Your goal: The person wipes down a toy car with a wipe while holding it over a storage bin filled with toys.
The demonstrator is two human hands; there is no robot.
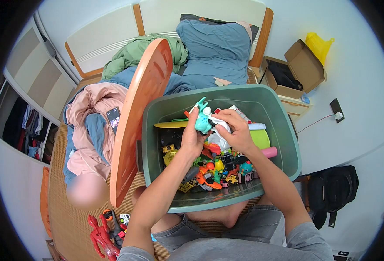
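Note:
Above a large green tub point(157, 191) full of toys, my left hand point(192, 135) is closed round a turquoise toy point(203, 123) with a white part on top. My right hand point(235, 130) meets it from the right, its fingers closed on a white piece point(219, 138) beside the turquoise toy. Whether the two pieces are joined cannot be made out. Below the hands lie small cars and figures, among them an orange toy point(207, 179) and a yellow one point(218, 165).
An orange lid point(142, 117) stands upright at the tub's left side. Left of it are pink bedding point(98, 102) and a phone point(113, 119). A red figure point(101, 237) lies at lower left. An open cardboard box point(305, 69) and a black backpack point(333, 187) are on the right.

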